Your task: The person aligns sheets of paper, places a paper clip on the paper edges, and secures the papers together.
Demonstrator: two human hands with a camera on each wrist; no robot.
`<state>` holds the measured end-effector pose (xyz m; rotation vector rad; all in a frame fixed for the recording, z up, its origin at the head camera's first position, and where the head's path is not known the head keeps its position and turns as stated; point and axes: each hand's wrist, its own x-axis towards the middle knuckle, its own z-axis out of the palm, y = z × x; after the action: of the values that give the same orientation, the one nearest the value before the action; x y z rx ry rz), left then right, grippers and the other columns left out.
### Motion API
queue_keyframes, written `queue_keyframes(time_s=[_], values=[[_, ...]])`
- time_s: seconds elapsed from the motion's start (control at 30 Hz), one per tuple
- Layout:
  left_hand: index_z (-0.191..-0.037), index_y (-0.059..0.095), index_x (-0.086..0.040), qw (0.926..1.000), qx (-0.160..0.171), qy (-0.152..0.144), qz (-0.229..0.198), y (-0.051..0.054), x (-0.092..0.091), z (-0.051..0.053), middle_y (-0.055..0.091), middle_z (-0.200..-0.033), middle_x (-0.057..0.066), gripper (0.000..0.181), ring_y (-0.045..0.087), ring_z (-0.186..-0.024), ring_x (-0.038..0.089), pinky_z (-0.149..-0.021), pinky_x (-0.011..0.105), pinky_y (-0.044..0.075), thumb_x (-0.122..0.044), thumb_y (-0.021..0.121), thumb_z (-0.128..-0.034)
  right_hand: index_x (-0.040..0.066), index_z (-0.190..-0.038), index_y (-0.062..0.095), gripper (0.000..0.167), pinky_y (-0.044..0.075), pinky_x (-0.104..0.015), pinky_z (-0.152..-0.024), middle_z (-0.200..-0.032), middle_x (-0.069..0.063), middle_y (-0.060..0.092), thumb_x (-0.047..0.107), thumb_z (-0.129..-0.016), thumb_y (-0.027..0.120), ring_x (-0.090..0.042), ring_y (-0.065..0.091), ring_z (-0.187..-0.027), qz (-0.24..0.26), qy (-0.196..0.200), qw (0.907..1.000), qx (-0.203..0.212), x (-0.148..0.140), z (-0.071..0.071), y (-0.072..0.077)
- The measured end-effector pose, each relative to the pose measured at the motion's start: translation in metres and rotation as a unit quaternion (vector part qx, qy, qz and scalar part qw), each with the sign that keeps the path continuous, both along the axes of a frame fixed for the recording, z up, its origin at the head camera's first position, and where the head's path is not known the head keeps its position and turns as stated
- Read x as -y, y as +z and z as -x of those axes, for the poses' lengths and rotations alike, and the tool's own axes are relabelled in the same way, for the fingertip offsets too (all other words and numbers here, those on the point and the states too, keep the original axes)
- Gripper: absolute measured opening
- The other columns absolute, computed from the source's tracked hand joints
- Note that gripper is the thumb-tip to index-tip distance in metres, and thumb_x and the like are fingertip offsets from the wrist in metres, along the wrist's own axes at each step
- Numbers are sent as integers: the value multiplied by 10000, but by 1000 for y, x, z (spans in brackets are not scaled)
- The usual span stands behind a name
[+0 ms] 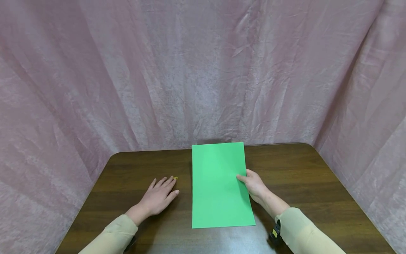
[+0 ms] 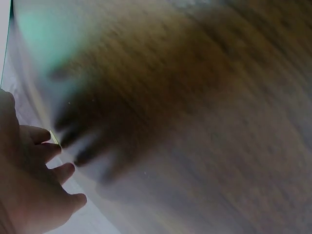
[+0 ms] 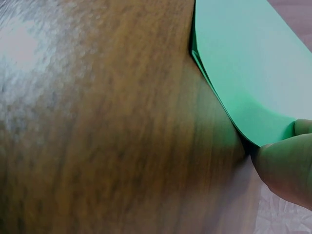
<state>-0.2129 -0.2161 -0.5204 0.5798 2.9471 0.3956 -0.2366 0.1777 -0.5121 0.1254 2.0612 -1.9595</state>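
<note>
The small yellow clip (image 1: 176,178) at the tips of my left hand (image 1: 157,200) could skid off over the smooth wooden table (image 1: 285,169) if my fingertips push it sideways instead of pressing down. To its right, the green sheet (image 1: 219,187) might bend or crease if my thumb bears too hard on its edge; the right wrist view seems to show a second layer under it, which could slip if my grip takes only the upper one.

My left fingers are spread and straight, grasping nothing; they reach the clip, though I can't tell whether they truly touch it. The sheet is over the middle of the table, and my right hand (image 1: 255,185) pinches its right edge, thumb on top, the other fingers mostly hidden behind.
</note>
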Motion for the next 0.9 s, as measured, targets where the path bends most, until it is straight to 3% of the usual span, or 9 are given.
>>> queue_keyframes(time_s=[0.23, 0.43, 0.67, 0.9], values=[[-1588, 454, -92, 9989, -349, 40, -295, 9, 4, 7, 432, -1648, 145, 615, 387, -1523, 418, -1247, 699, 203, -473, 482, -1106, -58, -1532, 423, 463, 584, -345, -877, -1387, -229, 611, 135, -1115, 483, -178, 694, -1036, 38, -3, 10000, 42, -1, 3, -1], [-1471, 593, -58, 9961, -652, 259, -538, 10, 10, 26, 537, -1550, 196, 487, 474, -1448, 437, -1204, 693, 304, -317, 629, -1060, -62, -1519, 438, 460, 582, -351, -870, -1365, -224, 626, 143, -1112, 497, -182, 697, -1027, 64, -7, 10000, 45, 0, 1, -1], [-1281, 720, -108, 9923, -559, 618, -913, 9, 11, 49, 587, -1494, 165, 294, 515, -1397, 434, -1149, 656, 397, -271, 661, -1044, -73, -1511, 438, 464, 584, -349, -854, -1347, -217, 639, 148, -1109, 508, -182, 700, -1015, 100, 13, 9999, 33, 0, 0, -1], [-1177, 757, -144, 9921, -301, 619, -1052, 9, 10, 62, 578, -1500, 171, 193, 474, -1427, 443, -1169, 647, 382, -241, 693, -1024, -63, -1512, 445, 455, 588, -337, -846, -1338, -205, 648, 141, -1109, 504, -171, 704, -1004, 100, -5, 9999, 47, 0, 2, -3]])
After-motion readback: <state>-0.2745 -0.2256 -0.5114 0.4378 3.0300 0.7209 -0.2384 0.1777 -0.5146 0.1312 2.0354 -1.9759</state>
